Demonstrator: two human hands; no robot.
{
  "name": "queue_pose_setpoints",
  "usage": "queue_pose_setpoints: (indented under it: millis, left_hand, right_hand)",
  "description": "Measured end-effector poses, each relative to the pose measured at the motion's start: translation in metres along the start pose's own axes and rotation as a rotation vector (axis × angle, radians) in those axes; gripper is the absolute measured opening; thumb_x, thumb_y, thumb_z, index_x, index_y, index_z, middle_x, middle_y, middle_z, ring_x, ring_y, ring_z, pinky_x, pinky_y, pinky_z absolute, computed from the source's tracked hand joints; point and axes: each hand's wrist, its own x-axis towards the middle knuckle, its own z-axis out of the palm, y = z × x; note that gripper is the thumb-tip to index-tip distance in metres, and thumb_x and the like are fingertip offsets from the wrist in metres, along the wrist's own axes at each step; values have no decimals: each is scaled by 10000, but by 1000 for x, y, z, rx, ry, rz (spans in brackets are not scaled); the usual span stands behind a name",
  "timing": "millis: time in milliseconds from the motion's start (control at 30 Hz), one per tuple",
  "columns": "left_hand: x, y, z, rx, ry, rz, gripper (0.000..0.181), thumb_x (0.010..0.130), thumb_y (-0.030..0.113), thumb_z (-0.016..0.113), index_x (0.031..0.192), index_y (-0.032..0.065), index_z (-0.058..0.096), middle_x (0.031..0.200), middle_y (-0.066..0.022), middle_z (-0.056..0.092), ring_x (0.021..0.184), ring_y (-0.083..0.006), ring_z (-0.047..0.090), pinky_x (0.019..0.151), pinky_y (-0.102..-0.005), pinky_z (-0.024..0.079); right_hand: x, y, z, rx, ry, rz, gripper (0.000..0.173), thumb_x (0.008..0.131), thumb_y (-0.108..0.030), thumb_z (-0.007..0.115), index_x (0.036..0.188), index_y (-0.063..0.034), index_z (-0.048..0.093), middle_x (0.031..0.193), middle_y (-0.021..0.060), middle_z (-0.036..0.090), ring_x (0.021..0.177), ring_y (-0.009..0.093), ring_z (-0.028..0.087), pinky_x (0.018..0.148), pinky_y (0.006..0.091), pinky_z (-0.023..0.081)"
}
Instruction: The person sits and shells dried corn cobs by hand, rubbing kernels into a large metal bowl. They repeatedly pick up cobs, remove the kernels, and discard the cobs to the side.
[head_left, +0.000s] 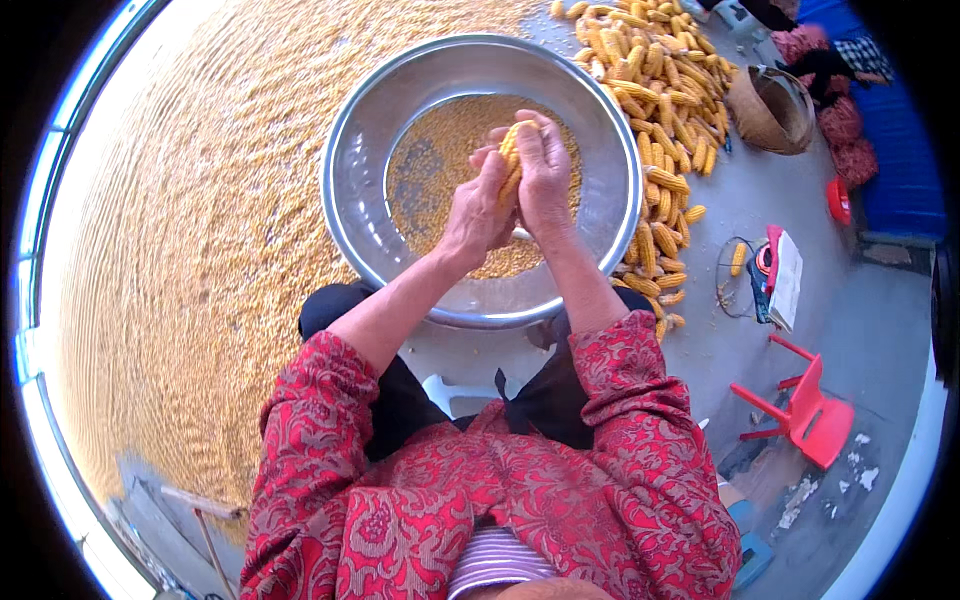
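Note:
A yellow corn cob is held between my two hands above a large metal basin. My left hand grips its lower part, the thumb pressed along the cob. Around the upper right side wraps my right hand, thumb near the tip. Loose corn kernels cover much of the basin's floor, thinner on the left where metal shows. A pale object, perhaps a bare cob, shows partly below my hands. The basin stands in front of my knees.
Corn cobs are heaped along the basin's right side. Kernels spread over the floor to the left. A woven basket stands beyond the heap. On the right, a red plastic chair lies tipped. A wooden-handled tool is at lower left.

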Motion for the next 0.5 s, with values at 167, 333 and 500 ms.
queue_pose_setpoints:
  millis: [167,333,500]
  left_hand:
    - [-5,1,-5,-454,-133,-158,574,939,624,320,1142,142,556,688,-3,549,451,-73,439,368,-224,305]
    - [-3,-5,-11,-319,-93,-27,662,921,657,319,980,62,602,639,-29,527,465,-102,479,374,-238,358]
    - [-6,-2,-9,-185,-2,90,469,969,472,358,1028,44,538,674,-42,544,487,-120,513,395,-258,394]
  right_hand:
    - [3,10,-7,-199,-46,-165,331,1012,-167,379,1310,-28,419,1028,134,603,853,209,640,748,314,548]
    - [0,-8,-4,70,-128,77,409,1015,-198,385,1371,1,351,1112,167,587,1014,245,615,871,338,520]
    - [-4,9,-4,-137,-166,-16,545,1002,-231,445,1434,18,226,1173,168,555,1024,224,605,896,324,500]
